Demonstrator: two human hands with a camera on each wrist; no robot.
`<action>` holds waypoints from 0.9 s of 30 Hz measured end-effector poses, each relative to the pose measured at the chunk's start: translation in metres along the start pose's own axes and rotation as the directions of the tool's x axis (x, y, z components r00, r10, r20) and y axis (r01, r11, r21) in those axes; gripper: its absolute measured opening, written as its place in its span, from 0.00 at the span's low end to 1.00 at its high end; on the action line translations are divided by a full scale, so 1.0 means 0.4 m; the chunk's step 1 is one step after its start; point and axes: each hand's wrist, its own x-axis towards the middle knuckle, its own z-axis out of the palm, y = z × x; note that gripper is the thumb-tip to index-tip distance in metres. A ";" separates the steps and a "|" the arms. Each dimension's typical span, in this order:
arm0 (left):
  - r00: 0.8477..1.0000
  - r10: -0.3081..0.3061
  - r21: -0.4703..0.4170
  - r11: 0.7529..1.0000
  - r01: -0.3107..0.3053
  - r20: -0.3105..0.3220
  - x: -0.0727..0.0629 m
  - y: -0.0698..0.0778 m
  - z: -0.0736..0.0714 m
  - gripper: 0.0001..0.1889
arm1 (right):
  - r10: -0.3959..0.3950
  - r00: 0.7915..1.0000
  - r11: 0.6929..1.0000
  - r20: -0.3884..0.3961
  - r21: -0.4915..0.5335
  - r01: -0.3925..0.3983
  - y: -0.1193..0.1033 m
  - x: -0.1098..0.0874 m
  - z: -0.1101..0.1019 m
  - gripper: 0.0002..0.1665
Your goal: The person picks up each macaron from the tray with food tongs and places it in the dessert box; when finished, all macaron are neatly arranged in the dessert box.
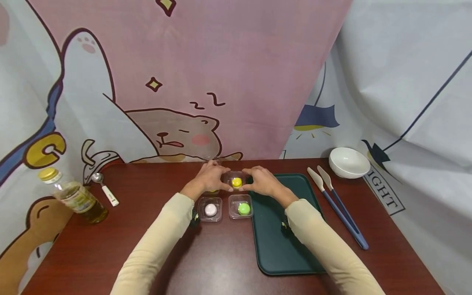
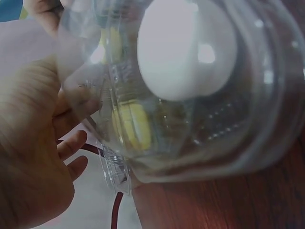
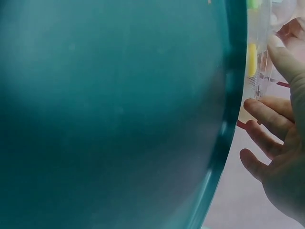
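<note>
A clear plastic box (image 1: 225,178) with a round yellow piece (image 1: 237,182) in it stands between the two hands. From its left side my left hand (image 1: 208,177) holds it, and my right hand (image 1: 262,180) grips the opposite side with thumb and fingers. Another yellow piece (image 1: 213,191) shows partly beneath the left hand. Nearer to me are two more clear boxes, one holding a round white piece (image 1: 211,210), the other a green piece (image 1: 243,209). In the left wrist view the white piece (image 2: 183,50) looms in front, partly covering the left fingers' work.
A dark green tray (image 1: 280,250) lies to the right. Beyond it are blue-handled tongs (image 1: 343,213) and a white bowl (image 1: 349,163). An oil bottle (image 1: 75,198) and a white-handled scoop (image 1: 110,195) are on the left. A printed cloth (image 1: 239,82) hangs behind the table.
</note>
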 end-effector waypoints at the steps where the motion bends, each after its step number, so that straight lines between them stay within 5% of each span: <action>1: 1.000 -0.005 0.002 1.000 0.005 0.003 -0.002 -0.001 0.000 0.44 | -0.001 1.000 1.000 0.003 0.000 0.001 -0.001 0.002 0.001 0.47; 27: 0.999 -0.053 0.086 0.995 0.052 0.010 0.005 0.018 0.009 0.42 | 0.011 0.998 0.999 0.070 -0.033 -0.009 -0.010 0.021 -0.013 0.45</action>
